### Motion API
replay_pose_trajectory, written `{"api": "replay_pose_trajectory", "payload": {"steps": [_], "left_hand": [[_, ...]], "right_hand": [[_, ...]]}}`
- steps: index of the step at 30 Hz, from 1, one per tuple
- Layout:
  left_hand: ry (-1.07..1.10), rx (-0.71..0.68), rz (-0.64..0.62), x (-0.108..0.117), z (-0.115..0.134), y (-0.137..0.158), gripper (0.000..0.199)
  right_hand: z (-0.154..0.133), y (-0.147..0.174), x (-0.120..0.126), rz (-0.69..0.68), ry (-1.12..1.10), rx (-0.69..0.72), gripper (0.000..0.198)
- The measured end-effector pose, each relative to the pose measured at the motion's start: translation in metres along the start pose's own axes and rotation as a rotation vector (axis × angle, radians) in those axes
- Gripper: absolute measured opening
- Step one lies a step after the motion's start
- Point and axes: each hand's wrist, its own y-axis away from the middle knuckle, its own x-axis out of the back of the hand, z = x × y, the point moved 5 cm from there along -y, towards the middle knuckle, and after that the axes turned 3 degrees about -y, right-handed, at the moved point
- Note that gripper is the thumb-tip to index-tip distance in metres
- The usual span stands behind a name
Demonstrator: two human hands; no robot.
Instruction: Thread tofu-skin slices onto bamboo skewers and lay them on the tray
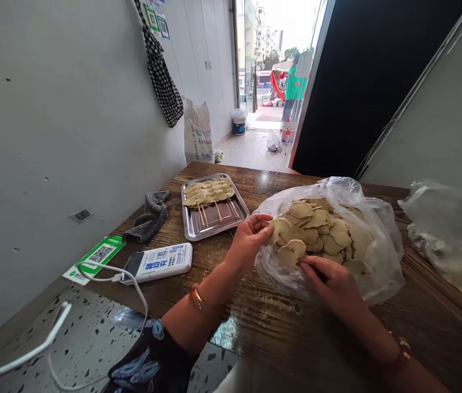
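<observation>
Fingers (260, 218) curled, left hand (248, 239) and right hand (332, 278) pinching pale discs (290, 253)

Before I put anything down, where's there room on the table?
Bare table shows in front of the plastic bag, and behind, between that bag and the tray. It's crowded around the left hand and right hand, and leftward, where gray cloth, white device and green card bunch.

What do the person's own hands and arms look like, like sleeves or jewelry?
The left hand and right hand are ungloved. The left arm has a dark sleeve with blue leaf-like patterns and an orange-red and gold-toned bracelet. A dark red, gold-accented wristband circles the right wrist; no right sleeve shows.
</observation>
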Motion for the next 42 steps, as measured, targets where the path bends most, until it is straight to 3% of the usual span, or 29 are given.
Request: {"api": "replay_pose_trajectory", "payload": {"steps": [7, 16, 21, 36, 42], "left_hand": [[-0.266, -0.164, 0.019, 0.000, 0.010, 0.000, 0.031], [-0.949, -0.527, 0.048, -0.003, 0.020, 0.007, 0.036], [-1.097, -0.674, 0.026, -0.007, 0.018, 0.011, 0.036], [-1.088, -0.604, 0.024, -0.008, 0.013, 0.010, 0.040], [-0.829, -0.418, -0.060, -0.013, 0.011, 0.010, 0.041]], "right_hand": [[0.005, 0.000, -0.002, -0.040, -0.020, -0.058, 0.021], [0.005, -0.001, -0.004, -0.057, -0.042, -0.074, 0.022], [0.006, -0.001, -0.006, -0.059, -0.043, -0.084, 0.021], [0.006, -0.005, -0.006, -0.047, -0.066, -0.117, 0.020], [0.005, -0.006, -0.001, -0.029, -0.126, -0.187, 0.024]]}}
